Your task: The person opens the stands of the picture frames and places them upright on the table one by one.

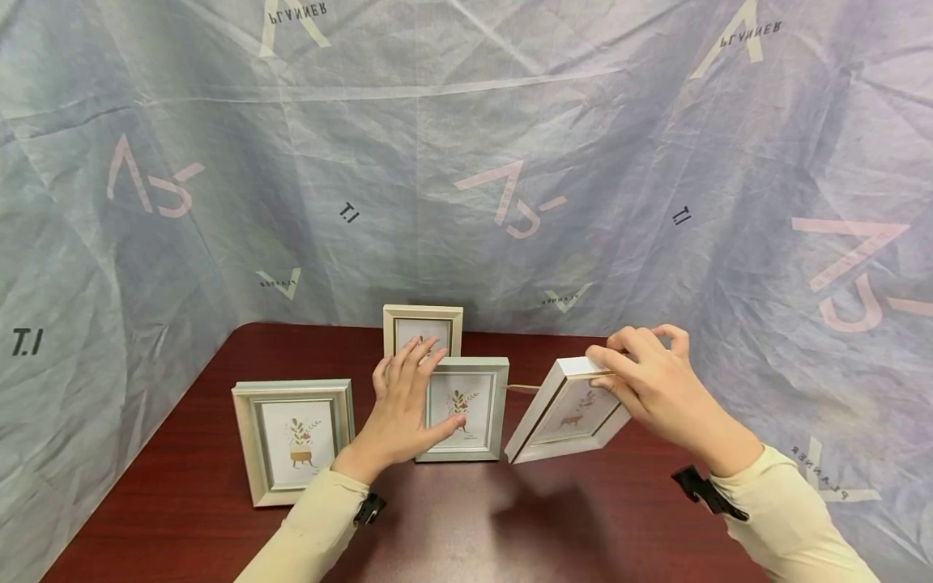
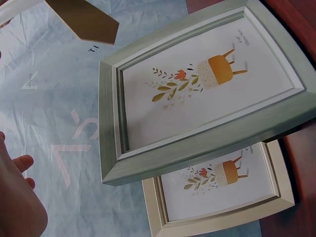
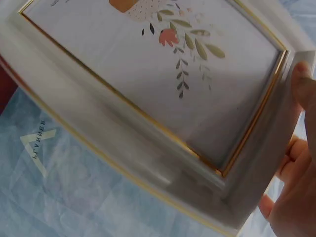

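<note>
My right hand [image 1: 656, 389] grips a white picture frame [image 1: 572, 417] by its upper corner, thumb on the front and fingers behind. That frame is tilted above the table, and the right wrist view shows its gold inner trim and plant print [image 3: 192, 44]. With fingers spread, my left hand [image 1: 404, 409] is in front of a grey-green picture frame [image 1: 496, 405] that stands upright. The left wrist view shows a gap between that hand [image 2: 22, 197] and the green frame [image 2: 207, 153]. Behind it stands a cream frame [image 1: 389, 324], partly hidden.
A beige-and-silver picture frame [image 1: 251, 453] stands at the left, beyond my left forearm. The dark red table [image 1: 182, 486] ends at a grey printed cloth [image 1: 408, 162] hanging behind and along the sides. A brown back stand [image 2: 94, 22] sticks out behind the white frame.
</note>
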`<action>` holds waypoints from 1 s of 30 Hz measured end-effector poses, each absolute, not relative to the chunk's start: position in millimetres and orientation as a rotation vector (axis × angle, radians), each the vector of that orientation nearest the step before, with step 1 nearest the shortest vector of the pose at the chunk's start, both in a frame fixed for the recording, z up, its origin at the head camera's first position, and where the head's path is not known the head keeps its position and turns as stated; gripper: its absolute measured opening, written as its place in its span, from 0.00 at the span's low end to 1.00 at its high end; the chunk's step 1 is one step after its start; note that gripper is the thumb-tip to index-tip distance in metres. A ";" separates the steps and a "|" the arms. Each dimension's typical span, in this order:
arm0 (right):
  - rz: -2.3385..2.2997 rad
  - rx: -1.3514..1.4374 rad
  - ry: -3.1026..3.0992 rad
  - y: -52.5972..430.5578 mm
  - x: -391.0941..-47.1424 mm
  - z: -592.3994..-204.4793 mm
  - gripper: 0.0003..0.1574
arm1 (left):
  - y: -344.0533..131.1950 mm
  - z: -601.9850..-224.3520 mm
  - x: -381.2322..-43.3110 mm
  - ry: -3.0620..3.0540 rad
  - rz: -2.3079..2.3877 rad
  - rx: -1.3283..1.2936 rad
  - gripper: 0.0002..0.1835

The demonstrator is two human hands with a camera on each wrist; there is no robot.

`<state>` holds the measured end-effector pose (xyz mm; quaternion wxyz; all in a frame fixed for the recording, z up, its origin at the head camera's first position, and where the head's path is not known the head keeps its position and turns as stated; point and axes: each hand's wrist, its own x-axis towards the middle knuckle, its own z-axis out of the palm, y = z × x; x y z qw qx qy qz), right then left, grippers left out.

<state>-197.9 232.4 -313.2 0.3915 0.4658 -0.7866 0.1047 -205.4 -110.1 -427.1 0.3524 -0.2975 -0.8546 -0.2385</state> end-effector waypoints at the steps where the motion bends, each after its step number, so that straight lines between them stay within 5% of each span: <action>1: 0.271 1.170 -1.998 232.5 -198.4 -313.7 0.26 | -109.9 -426.9 -204.8 -2.211 -0.621 -0.764 0.48; 30: 0.235 0.979 -2.122 227.4 -203.8 -330.3 0.31 | -43.3 -474.0 -182.3 -2.237 -0.373 -0.875 0.70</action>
